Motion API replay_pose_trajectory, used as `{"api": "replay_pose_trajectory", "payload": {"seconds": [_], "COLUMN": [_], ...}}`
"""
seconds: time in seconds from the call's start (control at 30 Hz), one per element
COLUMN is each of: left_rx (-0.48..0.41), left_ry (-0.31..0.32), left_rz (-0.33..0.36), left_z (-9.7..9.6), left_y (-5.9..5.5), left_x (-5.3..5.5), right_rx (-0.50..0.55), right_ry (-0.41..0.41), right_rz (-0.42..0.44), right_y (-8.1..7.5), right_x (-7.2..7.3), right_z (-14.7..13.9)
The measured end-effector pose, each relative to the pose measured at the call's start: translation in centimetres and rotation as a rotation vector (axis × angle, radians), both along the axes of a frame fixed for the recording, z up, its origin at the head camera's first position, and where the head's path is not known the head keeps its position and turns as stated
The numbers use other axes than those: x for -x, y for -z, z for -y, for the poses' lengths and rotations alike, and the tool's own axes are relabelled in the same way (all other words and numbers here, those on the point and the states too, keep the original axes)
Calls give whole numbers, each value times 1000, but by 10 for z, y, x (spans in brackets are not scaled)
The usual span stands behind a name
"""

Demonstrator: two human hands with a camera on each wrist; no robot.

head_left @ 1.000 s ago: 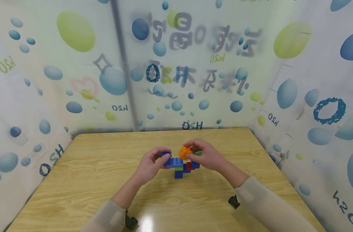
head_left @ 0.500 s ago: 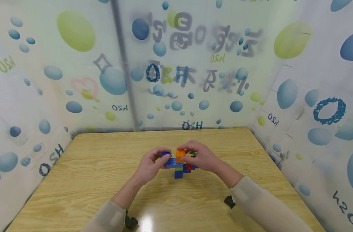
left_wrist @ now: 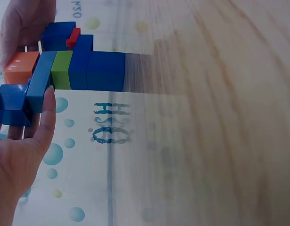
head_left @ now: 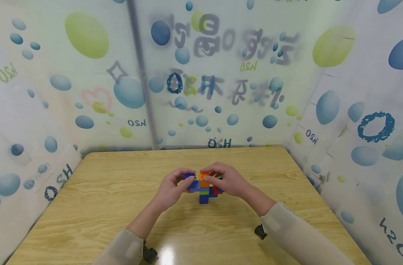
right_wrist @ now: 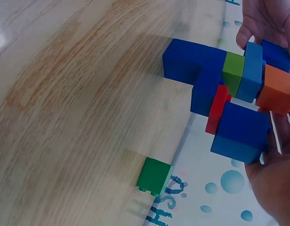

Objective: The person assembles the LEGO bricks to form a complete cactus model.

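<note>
A toy brick structure stands near the middle of the table, built from dark blue bricks (left_wrist: 106, 70), a lime green brick (left_wrist: 62, 70), a thin red brick (right_wrist: 217, 110) and a lighter blue brick (left_wrist: 42, 77) across its top. My left hand (head_left: 170, 190) holds the top's left end, thumb and fingers about a dark blue brick (left_wrist: 12, 101). On the right, my right hand (head_left: 234, 182) pinches an orange brick (head_left: 204, 180), which sits against the lighter blue brick's studded top. Whether it is fully pressed on cannot be told. Another large blue brick (right_wrist: 241, 132) is below the right hand.
A loose green brick (right_wrist: 154, 176) lies on the wooden table (head_left: 99, 191), mostly hidden behind the right hand in the head view. A patterned curtain (head_left: 201, 121) hangs along the table's back and sides.
My right hand has moved left and slightly down with the orange brick, turning it upright and bringing it onto the structure's top. My left hand has stayed in place.
</note>
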State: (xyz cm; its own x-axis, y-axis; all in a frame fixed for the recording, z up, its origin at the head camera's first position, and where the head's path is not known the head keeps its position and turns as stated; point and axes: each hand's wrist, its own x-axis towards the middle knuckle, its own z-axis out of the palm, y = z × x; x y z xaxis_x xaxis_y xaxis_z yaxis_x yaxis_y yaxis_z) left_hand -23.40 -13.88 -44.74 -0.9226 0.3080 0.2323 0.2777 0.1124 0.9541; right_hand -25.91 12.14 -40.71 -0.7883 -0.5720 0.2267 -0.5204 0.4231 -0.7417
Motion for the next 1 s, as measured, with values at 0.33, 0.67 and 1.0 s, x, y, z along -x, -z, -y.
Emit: {"api": "replay_pose_trajectory", "payload": {"seconds": [0.33, 0.67, 1.0], "left_rx": [-5, -4, -7], "left_ry": [0, 1, 4], "left_rz": [1, -16, 6], "left_z": [-1, -1, -1], "left_y": [0, -1, 0], "left_x": [1, 1, 1], "right_rx": [12, -6, -28], "right_ry": [34, 40, 58], "right_rz": [39, 63, 109], "right_y": [2, -2, -4], "right_x": [1, 0, 1], "right_z": [1, 2, 2]}}
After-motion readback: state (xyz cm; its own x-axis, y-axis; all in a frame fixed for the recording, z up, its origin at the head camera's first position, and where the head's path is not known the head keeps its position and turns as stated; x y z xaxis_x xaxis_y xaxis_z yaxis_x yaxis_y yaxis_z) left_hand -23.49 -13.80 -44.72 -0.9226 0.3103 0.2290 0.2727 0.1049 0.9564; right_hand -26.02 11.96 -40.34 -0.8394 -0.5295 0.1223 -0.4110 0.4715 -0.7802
